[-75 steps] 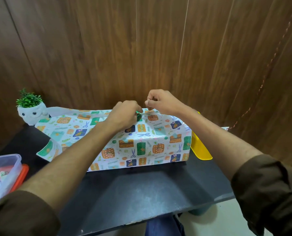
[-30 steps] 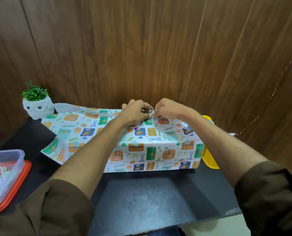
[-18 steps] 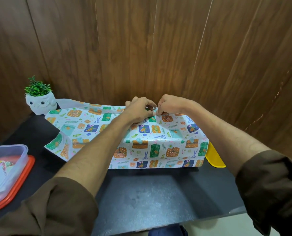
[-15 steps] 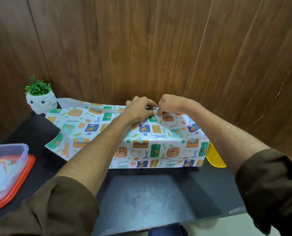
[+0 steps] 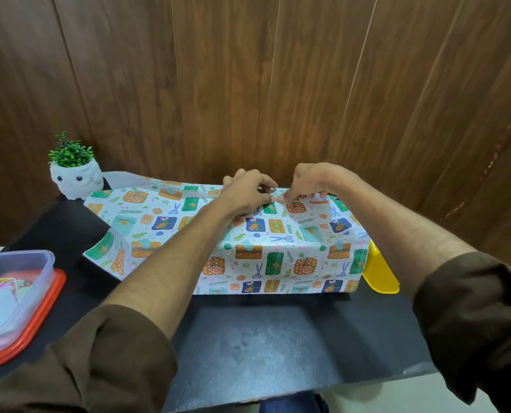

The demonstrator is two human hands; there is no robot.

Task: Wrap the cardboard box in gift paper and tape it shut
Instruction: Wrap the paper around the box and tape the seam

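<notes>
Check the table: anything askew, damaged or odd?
Only the gift paper: its left end lies loose and unfolded, one corner curled up off the black table. The left hand and right hand pinch it at the top.

Cardboard box fully hidden under the gift paper (image 5: pixel 278 251); only its shape shows. Left hand (image 5: pixel 245 195) and right hand (image 5: pixel 313 181) pinch the gift paper at its far top edge. Their grip covers the seam there, and whether tape sits between the fingertips is too small to tell. Yellow thing (image 5: pixel 379 275) just right of the gift paper is mostly hidden behind it, unidentifiable. Plastic container (image 5: pixel 13 290) well left of the gift paper is cut by the frame edge, its contents blurred through the wall.
</notes>
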